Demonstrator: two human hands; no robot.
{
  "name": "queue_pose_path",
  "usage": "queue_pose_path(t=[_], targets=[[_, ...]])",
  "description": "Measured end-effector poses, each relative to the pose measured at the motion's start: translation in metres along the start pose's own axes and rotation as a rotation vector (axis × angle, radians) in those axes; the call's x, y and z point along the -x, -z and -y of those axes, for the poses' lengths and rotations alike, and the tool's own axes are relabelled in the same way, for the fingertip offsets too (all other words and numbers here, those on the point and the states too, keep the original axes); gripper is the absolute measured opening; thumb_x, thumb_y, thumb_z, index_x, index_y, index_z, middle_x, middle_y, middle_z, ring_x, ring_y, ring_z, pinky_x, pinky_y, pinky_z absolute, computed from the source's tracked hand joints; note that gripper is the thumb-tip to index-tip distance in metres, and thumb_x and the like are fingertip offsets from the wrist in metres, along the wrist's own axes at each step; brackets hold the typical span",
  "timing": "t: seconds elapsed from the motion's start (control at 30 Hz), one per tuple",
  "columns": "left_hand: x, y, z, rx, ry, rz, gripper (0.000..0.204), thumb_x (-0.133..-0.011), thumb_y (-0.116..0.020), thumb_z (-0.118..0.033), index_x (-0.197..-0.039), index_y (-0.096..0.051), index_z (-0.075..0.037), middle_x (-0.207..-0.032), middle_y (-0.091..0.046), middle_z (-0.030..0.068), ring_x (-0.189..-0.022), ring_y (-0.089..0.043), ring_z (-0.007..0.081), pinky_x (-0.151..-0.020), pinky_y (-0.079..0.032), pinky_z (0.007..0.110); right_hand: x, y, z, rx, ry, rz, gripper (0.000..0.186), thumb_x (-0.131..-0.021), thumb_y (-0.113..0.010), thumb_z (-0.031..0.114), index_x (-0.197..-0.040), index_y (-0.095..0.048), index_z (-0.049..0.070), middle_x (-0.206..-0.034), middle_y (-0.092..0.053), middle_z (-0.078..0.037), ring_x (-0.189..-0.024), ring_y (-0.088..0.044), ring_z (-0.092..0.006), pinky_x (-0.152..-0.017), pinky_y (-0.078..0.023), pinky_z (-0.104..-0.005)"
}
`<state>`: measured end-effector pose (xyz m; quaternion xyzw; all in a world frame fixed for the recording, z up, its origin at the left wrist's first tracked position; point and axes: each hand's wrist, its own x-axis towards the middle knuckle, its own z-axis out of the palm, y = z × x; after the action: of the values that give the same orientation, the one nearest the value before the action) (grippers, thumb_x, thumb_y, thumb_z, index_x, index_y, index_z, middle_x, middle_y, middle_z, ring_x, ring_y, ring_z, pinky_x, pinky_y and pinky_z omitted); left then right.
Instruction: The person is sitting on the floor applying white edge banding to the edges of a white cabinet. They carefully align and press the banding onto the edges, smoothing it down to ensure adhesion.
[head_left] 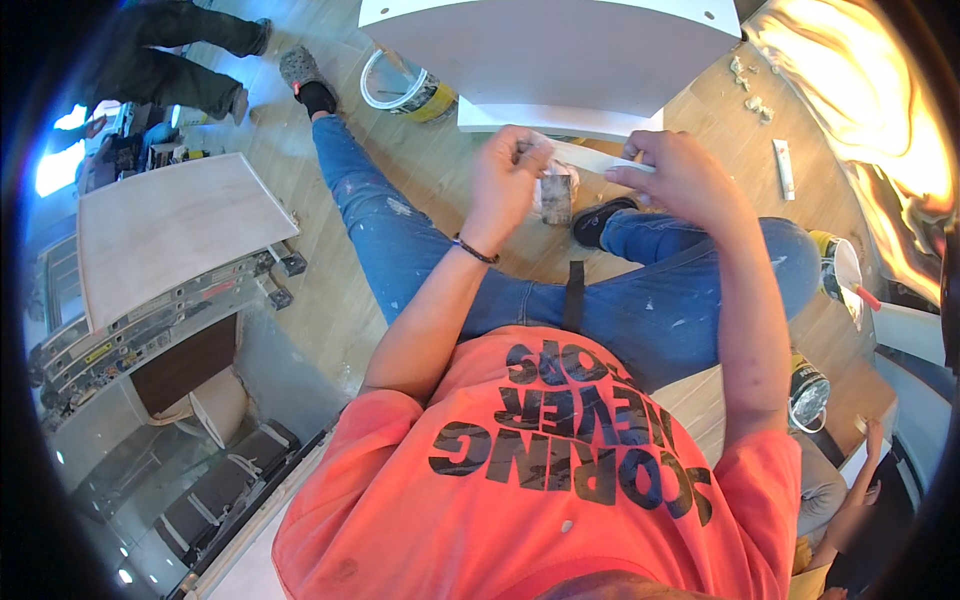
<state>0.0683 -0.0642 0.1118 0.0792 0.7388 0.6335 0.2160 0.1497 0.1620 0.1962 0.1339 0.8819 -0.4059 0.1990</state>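
- Head view: here's the pale strip point(588, 156), stretched between my two hands, just below the white cabinet's point(560, 60) near edge as I look down.
- My left hand point(508, 172): thumb and fingertips pinched together on one end.
- My right hand point(692, 178): thumb and forefinger clamped on the other end, the remaining fingers curled in.
- Room check: bare floor point(325, 310) runs between my left leg and the pale board point(180, 225). Whether my knuckles touch the cabinet, I can't tell.
- Tighter ahead, a round bucket point(440, 102) sits just beside the cabinet's left edge, and my bent right leg crowds under my right forearm.
- Off right, a white tube point(784, 170) lies near crumpled scraps point(760, 110).
- Textures now! Strip thin and flat; cabinet smooth, boxy; floor wood-grained; jeans point(375, 215) spattered with pale spots.
- Below the strip, a smudged grey rectangular piece point(556, 200); far right, glossy rippled sheeting point(850, 80).
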Motion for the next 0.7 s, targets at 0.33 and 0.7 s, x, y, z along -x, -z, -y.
queue_pose_path(t=[0.33, 0.7], targets=[[-0.068, 0.102, 0.065, -0.056, 0.138, -0.240, 0.011, -0.095, -0.073, -0.008, -0.100, -0.070, 0.002, -0.085, -0.068, 0.0030, -0.071, -0.063, 0.0109, -0.065, -0.051, 0.025, -0.026, 0.041, -0.074, 0.239, -0.068, 0.060, 0.045, -0.096, -0.069, 0.043, -0.083, -0.073, 0.000, -0.053, -0.061, -0.009, -0.047, -0.063, -0.0173, -0.051, -0.050, -0.0321], [-0.116, 0.111, 0.098, -0.174, 0.219, -0.264, 0.011, -0.092, -0.077, -0.011, -0.094, -0.073, -0.001, -0.082, -0.070, 0.0022, -0.071, -0.064, 0.0103, -0.064, -0.049, 0.024, -0.071, 0.020, -0.110, 0.295, -0.136, 0.017, 0.045, -0.098, -0.066, 0.047, -0.086, -0.072, 0.003, -0.059, -0.064, -0.008, -0.054, -0.064, -0.0180, -0.053, -0.049, -0.0354]])
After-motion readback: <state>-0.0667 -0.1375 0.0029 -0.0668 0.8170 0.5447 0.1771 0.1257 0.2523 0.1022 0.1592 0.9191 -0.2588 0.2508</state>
